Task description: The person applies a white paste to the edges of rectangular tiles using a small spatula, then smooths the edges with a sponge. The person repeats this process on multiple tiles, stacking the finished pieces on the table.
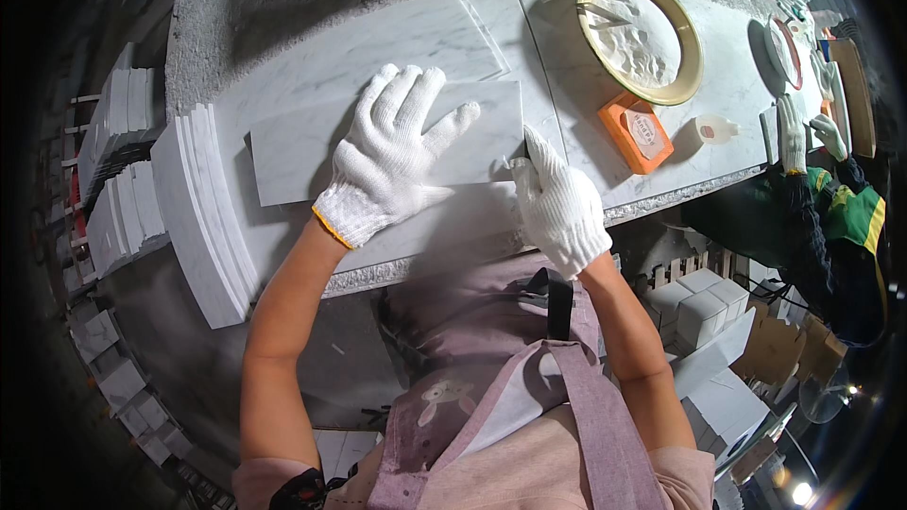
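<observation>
A long rectangular pale marble tile [293,156] with grey veining lies on the marble work surface [331,52] in front of me. My left hand [392,142], in a white knitted glove with a yellow cuff edge, rests flat on the tile, fingers and thumb spread. At the tile's right end is my right hand [559,203], also gloved in white, its fingers closed. Something thin and dark shows between those fingers and the tile's short edge; the glove hides most of it, so its kind is unclear.
Right of the tile are a cream basin [694,66] of white powder, an orange box [614,121] and a small translucent bottle [716,129]. Several slabs [194,227] stack at the left. At far right, a co-worker's gloved hands [792,137] work on the same bench.
</observation>
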Motion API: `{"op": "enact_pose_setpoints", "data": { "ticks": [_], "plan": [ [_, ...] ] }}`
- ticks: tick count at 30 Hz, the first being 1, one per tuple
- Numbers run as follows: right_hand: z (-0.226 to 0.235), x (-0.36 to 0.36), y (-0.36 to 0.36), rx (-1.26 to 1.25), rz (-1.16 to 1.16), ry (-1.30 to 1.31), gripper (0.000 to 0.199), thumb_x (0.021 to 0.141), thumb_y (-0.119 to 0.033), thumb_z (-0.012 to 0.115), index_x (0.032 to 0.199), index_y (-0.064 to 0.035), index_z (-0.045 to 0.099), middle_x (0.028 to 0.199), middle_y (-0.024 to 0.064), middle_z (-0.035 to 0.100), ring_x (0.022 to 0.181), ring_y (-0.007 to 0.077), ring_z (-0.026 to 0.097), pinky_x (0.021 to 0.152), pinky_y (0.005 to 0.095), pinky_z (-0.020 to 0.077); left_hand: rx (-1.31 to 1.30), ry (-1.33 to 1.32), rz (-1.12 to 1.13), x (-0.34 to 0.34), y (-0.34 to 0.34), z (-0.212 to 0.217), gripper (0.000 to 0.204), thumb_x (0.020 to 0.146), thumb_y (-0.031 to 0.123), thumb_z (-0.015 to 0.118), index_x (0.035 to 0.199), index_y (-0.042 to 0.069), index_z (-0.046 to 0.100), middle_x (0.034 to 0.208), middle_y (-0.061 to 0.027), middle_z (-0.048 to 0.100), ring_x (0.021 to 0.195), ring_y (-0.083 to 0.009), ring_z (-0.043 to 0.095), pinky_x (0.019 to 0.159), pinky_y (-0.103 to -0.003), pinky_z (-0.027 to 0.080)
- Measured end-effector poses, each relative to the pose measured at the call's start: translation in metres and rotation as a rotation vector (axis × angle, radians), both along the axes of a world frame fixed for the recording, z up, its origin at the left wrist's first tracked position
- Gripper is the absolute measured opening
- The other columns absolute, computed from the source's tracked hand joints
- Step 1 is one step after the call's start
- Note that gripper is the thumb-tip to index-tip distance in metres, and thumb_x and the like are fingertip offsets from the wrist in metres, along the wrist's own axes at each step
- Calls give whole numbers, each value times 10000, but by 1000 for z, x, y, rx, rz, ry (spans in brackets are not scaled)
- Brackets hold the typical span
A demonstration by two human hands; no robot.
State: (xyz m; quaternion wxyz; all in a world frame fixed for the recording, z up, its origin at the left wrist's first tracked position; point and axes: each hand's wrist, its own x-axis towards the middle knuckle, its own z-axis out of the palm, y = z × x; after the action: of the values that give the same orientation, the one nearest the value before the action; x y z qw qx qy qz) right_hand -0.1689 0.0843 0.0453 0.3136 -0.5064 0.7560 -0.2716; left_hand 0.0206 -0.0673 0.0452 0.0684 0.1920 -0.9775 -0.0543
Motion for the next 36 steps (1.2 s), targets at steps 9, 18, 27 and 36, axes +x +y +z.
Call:
{"op": "enact_pose_setpoints", "data": {
  "ticks": [9, 18, 27, 36],
  "plan": [
    [12, -9, 21, 117, -383, -748, 485, 1119, -216, 503, 1584, -82, 467, 837, 90, 732, 624, 140, 695, 551, 271, 566, 60, -29, -19, -1, -1, 13, 1029, 577, 398, 952, 1517, 195, 587, 1611, -214, 418, 1503, -421, 370, 1288, -561, 273],
    [3, -47, 57, -85, -380, -981, 602, 1091, -417, 590, 1468, 52, 552, 1239, 183, 734, 904, 217, 766, 690, 301, 607, 277, -78, 13, -18, -42, 101, 413, 910, 249, 747, 1296, 104, 748, 1199, -109, 773, 1147, -306, 714, 1003, -384, 555],
    [33, -67, 37, -82, -335, -666, 377, 1072, -114, 549, 1424, -12, 634, 999, 75, 728, 778, 122, 708, 679, 259, 571, 415, -287, 191, -60, -95, 95, 484, 940, 533, 639, 1250, 181, 760, 1135, -60, 782, 1065, -284, 728, 985, -419, 526],
    [15, -70, -9, -190, -104, -427, 515, 1036, 29, 550, 1528, -118, 590, 992, 49, 673, 730, 86, 645, 638, 238, 534, 316, -54, -23, -63, -105, 26, 263, 1003, 371, 602, 1093, 180, 759, 982, -72, 775, 930, -320, 733, 863, -423, 566]
  ]
}}
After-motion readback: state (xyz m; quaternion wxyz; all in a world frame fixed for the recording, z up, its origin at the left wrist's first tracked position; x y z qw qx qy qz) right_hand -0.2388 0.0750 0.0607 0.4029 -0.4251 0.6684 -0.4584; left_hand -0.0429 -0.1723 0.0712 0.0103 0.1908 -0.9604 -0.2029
